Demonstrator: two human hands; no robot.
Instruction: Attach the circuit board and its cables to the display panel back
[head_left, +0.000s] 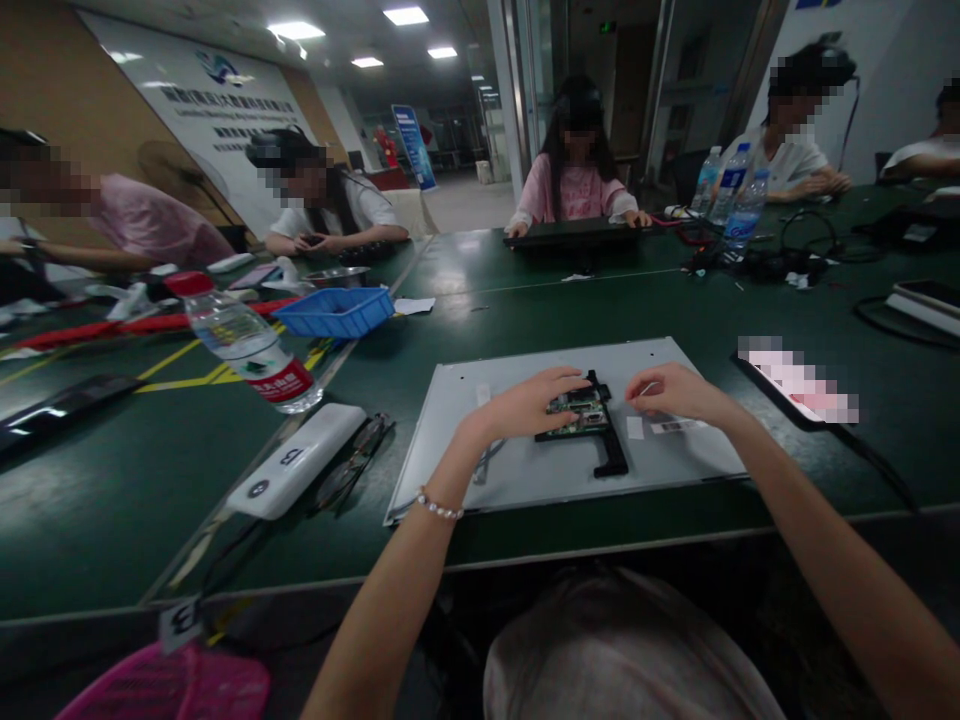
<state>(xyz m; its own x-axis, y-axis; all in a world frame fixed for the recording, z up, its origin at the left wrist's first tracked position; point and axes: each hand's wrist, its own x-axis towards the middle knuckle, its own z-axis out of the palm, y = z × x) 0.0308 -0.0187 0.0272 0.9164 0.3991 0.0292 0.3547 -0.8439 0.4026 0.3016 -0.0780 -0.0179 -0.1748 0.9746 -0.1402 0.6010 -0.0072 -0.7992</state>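
Framed circuit board (598, 412) on pale panel (525, 486), beneath left hand's (529, 402) loosely spread fingers. Long axis near 11-to-5 o'clock, foot toward 5. Right hand (675, 391) at board's 3 o'clock, fingertips closed together; whether gripping anything, cannot tell.

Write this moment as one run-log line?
left hand: on circuit board | right hand: above white panel | glasses: beside white power bank

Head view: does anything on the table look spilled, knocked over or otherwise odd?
Nothing clearly stands out, and no spill shows. The red-capped bottle leans in the picture, though probably from lens distortion, since its base seems to rest on the table. The left hand partly hides the circuit board, so I can't rule out damage there.
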